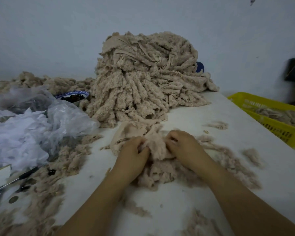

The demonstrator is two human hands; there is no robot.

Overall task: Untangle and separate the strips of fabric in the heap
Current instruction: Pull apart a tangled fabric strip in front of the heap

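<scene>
Here both hands, left (132, 155) and right (183, 145), pinch the fuzzy fabric strip (157, 147) in a tight grip.

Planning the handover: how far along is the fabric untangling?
Done: some beige pieces lie in the yellow basket. In hand: left hand and right hand both grip a small clump on the table. Left: the big heap behind looks densely tangled, so most of the job probably remains.

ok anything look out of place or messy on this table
Fluffy scraps litter the table, and a blue-rimmed bowl of dark pieces sits half hidden between the fabric heap and plastic bags.
</scene>
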